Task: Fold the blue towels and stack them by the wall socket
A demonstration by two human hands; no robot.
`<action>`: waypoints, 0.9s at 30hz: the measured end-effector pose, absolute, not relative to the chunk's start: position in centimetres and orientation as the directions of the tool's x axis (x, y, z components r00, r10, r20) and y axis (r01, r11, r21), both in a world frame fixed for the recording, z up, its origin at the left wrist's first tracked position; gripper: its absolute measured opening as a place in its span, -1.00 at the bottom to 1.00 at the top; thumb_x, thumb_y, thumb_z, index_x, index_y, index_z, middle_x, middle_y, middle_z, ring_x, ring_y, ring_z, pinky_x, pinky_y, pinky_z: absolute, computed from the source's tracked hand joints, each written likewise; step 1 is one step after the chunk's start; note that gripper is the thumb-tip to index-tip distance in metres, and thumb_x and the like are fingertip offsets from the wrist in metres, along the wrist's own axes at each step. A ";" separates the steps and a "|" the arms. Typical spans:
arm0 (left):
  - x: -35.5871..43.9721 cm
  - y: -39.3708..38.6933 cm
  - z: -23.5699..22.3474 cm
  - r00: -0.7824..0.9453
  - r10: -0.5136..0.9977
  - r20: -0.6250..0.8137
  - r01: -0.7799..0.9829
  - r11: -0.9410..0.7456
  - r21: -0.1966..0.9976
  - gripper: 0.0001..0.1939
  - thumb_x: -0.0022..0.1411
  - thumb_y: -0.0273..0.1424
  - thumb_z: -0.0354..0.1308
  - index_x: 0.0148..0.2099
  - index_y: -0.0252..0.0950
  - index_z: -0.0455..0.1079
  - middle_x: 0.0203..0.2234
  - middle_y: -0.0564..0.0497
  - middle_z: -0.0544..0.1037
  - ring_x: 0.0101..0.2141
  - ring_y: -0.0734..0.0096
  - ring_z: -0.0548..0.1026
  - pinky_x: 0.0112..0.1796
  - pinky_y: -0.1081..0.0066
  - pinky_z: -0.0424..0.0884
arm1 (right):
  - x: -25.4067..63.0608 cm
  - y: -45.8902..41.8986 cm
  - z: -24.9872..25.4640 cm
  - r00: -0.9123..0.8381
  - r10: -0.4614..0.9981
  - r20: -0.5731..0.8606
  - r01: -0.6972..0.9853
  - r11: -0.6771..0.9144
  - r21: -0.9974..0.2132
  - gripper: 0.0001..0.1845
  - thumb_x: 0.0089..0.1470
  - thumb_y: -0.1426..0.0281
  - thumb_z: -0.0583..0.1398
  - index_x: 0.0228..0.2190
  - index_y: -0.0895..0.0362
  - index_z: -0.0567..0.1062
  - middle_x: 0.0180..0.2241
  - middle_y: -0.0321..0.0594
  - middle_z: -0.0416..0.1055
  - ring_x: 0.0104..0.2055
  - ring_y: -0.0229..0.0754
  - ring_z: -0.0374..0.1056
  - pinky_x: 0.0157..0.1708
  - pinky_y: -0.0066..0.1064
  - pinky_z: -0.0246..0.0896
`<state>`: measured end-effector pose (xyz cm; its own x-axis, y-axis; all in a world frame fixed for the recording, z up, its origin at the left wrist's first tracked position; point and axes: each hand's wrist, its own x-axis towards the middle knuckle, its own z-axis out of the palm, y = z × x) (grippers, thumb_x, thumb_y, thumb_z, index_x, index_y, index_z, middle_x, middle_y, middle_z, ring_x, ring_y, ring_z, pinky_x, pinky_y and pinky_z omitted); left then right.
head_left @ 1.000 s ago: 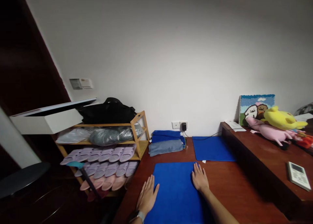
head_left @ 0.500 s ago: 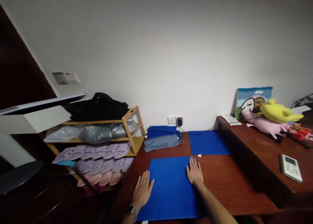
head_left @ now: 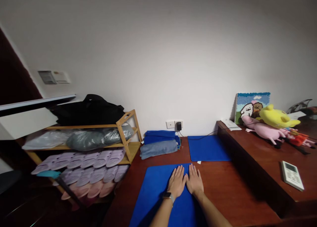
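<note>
A bright blue towel (head_left: 153, 194) lies flat on the dark red wooden table (head_left: 230, 190) right in front of me. My left hand (head_left: 176, 184) and my right hand (head_left: 194, 181) both rest palm down on its far right part, side by side, fingers stretched out and almost touching. A watch sits on my left wrist. Neither hand holds anything.
A second blue towel (head_left: 207, 148) lies flat behind, a stack of folded blue and grey towels (head_left: 159, 143) to its left by a wall socket. A wooden rack (head_left: 123, 134) with slippers stands left. A raised shelf on the right bears plush toys (head_left: 272, 124) and a remote (head_left: 291, 175).
My left hand slid right across the towel from its left edge until it lay beside my right hand. The view shifted to the right and down a little.
</note>
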<state>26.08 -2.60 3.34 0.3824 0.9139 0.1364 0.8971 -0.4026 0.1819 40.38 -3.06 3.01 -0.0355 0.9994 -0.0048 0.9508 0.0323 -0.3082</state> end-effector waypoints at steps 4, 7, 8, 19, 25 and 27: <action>23.5 -1.5 3.4 0.295 0.951 0.094 0.931 -0.309 0.196 -0.23 0.51 0.02 -0.43 0.52 -0.31 0.01 0.47 -0.09 0.10 0.46 0.22 0.04 0.43 0.08 -0.01 | 40.4 -3.1 3.3 -0.013 1.000 -0.004 0.947 0.011 -0.322 -0.23 0.37 0.17 -0.25 0.45 0.30 -0.03 0.50 -0.14 -0.19 0.54 -0.06 -0.29 0.49 -0.10 -0.41; 18.9 -0.8 3.4 0.208 0.975 0.074 0.959 -0.218 0.182 -0.24 0.51 0.00 -0.43 0.53 -0.33 -0.03 0.49 -0.08 0.05 0.47 0.22 0.00 0.43 0.07 -0.05 | 40.4 -3.2 3.6 -0.005 1.000 -0.001 0.942 0.005 -0.336 -0.23 0.37 0.16 -0.26 0.45 0.30 -0.05 0.50 -0.15 -0.21 0.55 -0.07 -0.30 0.49 -0.10 -0.41; 17.1 -0.6 3.3 0.177 0.982 0.069 0.967 -0.187 0.171 -0.25 0.51 -0.03 -0.42 0.53 -0.34 -0.04 0.49 -0.08 0.03 0.47 0.23 -0.01 0.43 0.07 -0.06 | 40.4 -3.2 3.7 -0.005 1.000 -0.002 0.940 0.004 -0.340 -0.23 0.38 0.15 -0.26 0.45 0.29 -0.06 0.50 -0.16 -0.21 0.55 -0.08 -0.31 0.49 -0.11 -0.41; 6.7 -0.8 1.3 0.000 0.989 0.148 0.994 -0.016 0.109 -0.31 0.49 -0.21 -0.33 0.51 -0.44 0.02 0.47 -0.17 0.08 0.45 0.22 0.06 0.41 0.12 0.04 | 40.4 -3.5 4.4 -0.006 0.999 -0.051 0.949 -0.010 -0.316 -0.23 0.38 0.14 -0.27 0.46 0.27 -0.09 0.51 -0.19 -0.25 0.55 -0.10 -0.35 0.49 -0.13 -0.43; 7.4 -1.2 2.9 0.068 0.977 0.204 0.993 -0.086 0.080 -0.34 0.46 -0.25 -0.27 0.45 -0.45 0.16 0.43 -0.21 0.19 0.44 0.15 0.12 0.42 0.01 0.00 | 40.3 -3.4 4.2 -0.003 0.999 -0.042 0.949 -0.010 -0.314 -0.22 0.38 0.14 -0.28 0.46 0.29 -0.09 0.51 -0.18 -0.23 0.55 -0.10 -0.34 0.49 -0.13 -0.44; 9.0 -1.5 3.7 0.170 0.948 0.270 0.980 -0.192 0.057 -0.37 0.47 -0.26 -0.26 0.42 -0.42 0.24 0.41 -0.20 0.25 0.43 0.17 0.14 0.42 0.03 -0.01 | 40.3 -3.4 4.1 -0.006 0.999 -0.034 0.949 -0.005 -0.314 -0.22 0.38 0.14 -0.27 0.45 0.29 -0.07 0.51 -0.18 -0.22 0.55 -0.09 -0.33 0.49 -0.13 -0.42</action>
